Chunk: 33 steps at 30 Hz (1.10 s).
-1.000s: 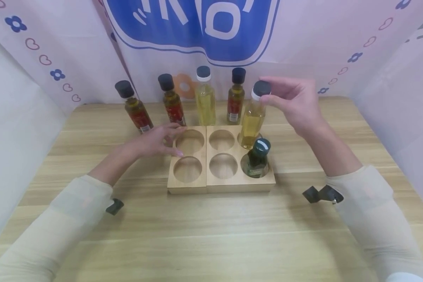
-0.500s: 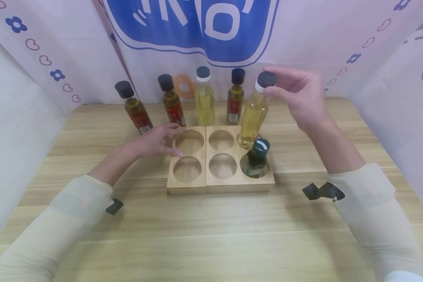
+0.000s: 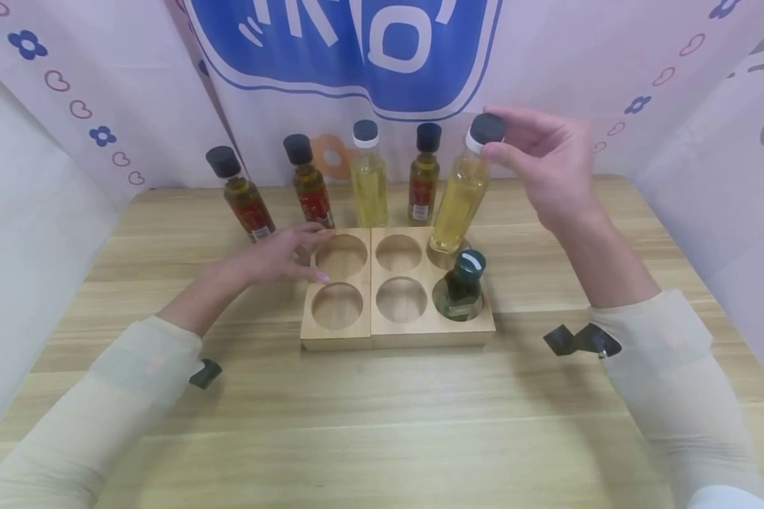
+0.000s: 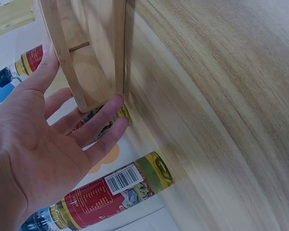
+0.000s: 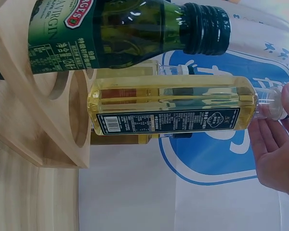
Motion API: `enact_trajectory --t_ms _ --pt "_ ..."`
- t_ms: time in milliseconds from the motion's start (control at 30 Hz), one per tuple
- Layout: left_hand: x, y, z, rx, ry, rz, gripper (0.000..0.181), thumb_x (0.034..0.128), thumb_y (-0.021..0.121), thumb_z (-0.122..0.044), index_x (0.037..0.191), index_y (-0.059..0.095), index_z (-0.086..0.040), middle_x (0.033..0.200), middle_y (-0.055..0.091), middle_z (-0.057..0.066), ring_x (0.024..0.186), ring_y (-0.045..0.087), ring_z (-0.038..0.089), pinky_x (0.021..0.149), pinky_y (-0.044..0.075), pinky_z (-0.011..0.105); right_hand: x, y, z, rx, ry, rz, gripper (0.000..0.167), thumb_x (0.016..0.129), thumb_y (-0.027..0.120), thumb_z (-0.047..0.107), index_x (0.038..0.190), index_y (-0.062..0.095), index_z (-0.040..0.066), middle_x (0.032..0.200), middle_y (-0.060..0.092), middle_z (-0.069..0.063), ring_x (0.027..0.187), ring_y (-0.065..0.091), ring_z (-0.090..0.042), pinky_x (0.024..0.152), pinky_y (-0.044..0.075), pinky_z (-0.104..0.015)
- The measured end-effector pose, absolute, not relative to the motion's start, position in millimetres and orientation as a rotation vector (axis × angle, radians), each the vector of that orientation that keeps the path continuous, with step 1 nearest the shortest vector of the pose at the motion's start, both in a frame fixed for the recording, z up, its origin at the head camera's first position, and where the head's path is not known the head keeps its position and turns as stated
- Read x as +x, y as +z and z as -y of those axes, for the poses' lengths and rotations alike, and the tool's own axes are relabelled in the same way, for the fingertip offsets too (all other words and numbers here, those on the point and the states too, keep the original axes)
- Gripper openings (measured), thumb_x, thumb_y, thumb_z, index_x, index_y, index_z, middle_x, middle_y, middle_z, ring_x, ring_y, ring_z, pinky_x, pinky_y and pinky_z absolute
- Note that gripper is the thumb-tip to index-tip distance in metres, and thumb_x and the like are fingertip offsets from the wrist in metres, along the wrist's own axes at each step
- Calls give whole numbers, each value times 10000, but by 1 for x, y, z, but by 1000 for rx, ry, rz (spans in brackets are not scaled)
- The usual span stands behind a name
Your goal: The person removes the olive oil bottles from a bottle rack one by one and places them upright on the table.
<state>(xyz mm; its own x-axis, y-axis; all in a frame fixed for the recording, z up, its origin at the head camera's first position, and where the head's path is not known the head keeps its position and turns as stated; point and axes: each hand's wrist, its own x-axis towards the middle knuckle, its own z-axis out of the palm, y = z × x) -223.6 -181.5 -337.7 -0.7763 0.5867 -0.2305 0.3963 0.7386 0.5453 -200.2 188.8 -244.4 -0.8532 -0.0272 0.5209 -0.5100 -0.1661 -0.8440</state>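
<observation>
In the head view, my right hand [image 3: 550,166] pinches the black cap and white collar of a clear glass bottle of pale yellow liquid [image 3: 460,201]. The bottle leans, its base just above the back right hole of the wooden bottle rack [image 3: 433,336]. In the right wrist view, its dark label [image 5: 171,121] faces the camera. A green olive oil bottle [image 3: 463,293] stands in the front right hole. My left hand [image 3: 280,258] rests against the rack's left end, fingers fairly straight; in the left wrist view, thumb and fingertips touch the wood.
Behind the rack stand two dark-capped red-label bottles [image 3: 314,191] [image 3: 250,208], another yellow bottle [image 3: 369,185] and a further red-label bottle [image 3: 424,185]. A printed cloth [image 3: 356,56] hangs behind the wooden table [image 3: 382,424].
My right hand has risen and moved slightly right, lifting the yellow bottle from deeper in the back right hole. My left hand has stayed on the rack.
</observation>
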Motion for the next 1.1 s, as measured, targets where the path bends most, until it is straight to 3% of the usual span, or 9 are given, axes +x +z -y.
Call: enact_trajectory --t_ms 500,1100 --pt "-224 -338 183 749 688 -2549 881 901 820 -345 1603 360 -78 1683 178 276 1233 617 439 972 578 529 -209 -232 -189 455 2157 1710 287 833 728 -210 1050 772 -29 1024 789 -132 966 757 -222 969 588 -299" --pt "-225 -341 185 760 672 -2556 887 901 814 -377 1610 359 -103 1685 182 269 1210 628 418 1007 548 570 -227 -229 -186 271 2184 1723 332 814 774 -178 1117 747 -45 1040 789 -123 976 761 -202 971 586 -291"
